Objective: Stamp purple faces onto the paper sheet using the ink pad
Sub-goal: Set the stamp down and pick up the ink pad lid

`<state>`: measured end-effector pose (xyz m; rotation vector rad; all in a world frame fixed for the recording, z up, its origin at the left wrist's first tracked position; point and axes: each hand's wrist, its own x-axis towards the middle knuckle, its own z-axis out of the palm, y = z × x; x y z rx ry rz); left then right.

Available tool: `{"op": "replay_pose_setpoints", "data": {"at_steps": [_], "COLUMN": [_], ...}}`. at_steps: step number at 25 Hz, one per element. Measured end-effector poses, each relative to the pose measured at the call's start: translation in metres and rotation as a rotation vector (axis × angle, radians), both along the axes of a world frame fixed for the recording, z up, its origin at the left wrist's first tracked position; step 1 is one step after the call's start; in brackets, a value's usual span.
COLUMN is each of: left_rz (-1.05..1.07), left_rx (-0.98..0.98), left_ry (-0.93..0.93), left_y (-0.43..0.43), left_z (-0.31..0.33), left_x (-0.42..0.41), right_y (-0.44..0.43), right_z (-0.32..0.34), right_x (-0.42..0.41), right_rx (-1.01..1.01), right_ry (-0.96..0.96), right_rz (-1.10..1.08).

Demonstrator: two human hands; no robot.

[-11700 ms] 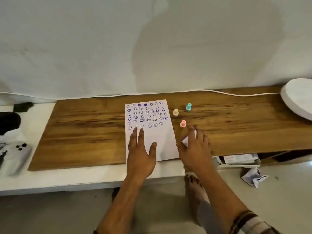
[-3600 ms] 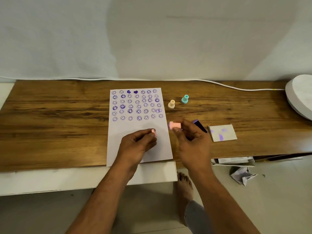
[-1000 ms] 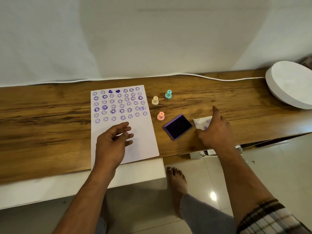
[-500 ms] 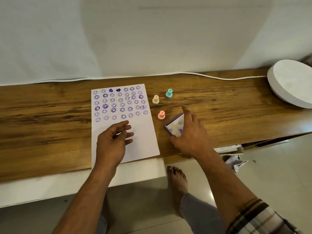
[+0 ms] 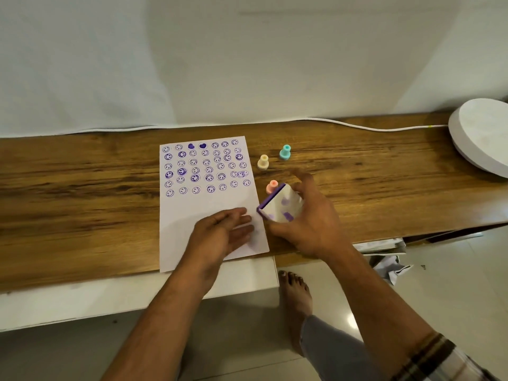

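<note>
A white paper sheet [image 5: 203,210] lies on the wooden table [image 5: 82,204], its upper half covered with rows of purple stamped faces. My right hand [image 5: 310,221] grips the ink pad [image 5: 277,206], whose white lid with purple smudges covers it; the pad is tilted up beside the sheet's right edge. My left hand [image 5: 220,237] hovers flat over the sheet's lower right part, fingers apart, holding nothing. A pink stamp [image 5: 272,186] stands just behind the pad. A cream stamp [image 5: 263,161] and a teal stamp [image 5: 285,152] stand farther back.
A round white object [image 5: 481,136] sits at the table's right end, with a white cable [image 5: 357,126] running along the back edge. Papers and crumpled paper [image 5: 390,266] lie low on the right. My bare foot [image 5: 294,295] is on the tiled floor.
My right hand put the white lid over the purple ink pad, then lifted the closed pad toward the sheet. My left hand shifted right on the sheet.
</note>
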<state>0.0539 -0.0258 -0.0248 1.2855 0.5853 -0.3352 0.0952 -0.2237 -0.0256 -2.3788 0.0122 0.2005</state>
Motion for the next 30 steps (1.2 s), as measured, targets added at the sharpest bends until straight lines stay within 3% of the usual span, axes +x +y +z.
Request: {"op": "replay_pose_setpoints", "data": {"at_steps": [3, 5, 19, 23, 26, 30], "left_rz": [-0.009, -0.029, -0.042, -0.09, -0.152, -0.011], "left_rx": [-0.418, -0.518, -0.582, -0.422, -0.119, 0.108], "left_ry": [0.145, 0.128, 0.098, 0.07, 0.017, -0.054], "left_y": [0.003, 0.006, 0.004, -0.001, 0.005, 0.022], "left_z": [0.005, 0.004, 0.006, 0.011, 0.01, 0.008], "left_x": [-0.003, -0.005, -0.008, -0.006, -0.002, 0.001], "right_y": [0.015, 0.021, 0.019, 0.012, -0.019, -0.041], "right_z": [0.014, 0.016, 0.014, 0.016, 0.016, 0.008], "right_x": [-0.012, -0.015, -0.016, -0.011, 0.004, 0.017], "right_rx": [0.217, 0.275, 0.322, 0.189, 0.039, -0.202], "right_ry": [0.004, 0.017, 0.062, -0.018, -0.081, 0.004], "right_rz": [0.21, 0.293, 0.357, 0.299, 0.126, -0.064]}}
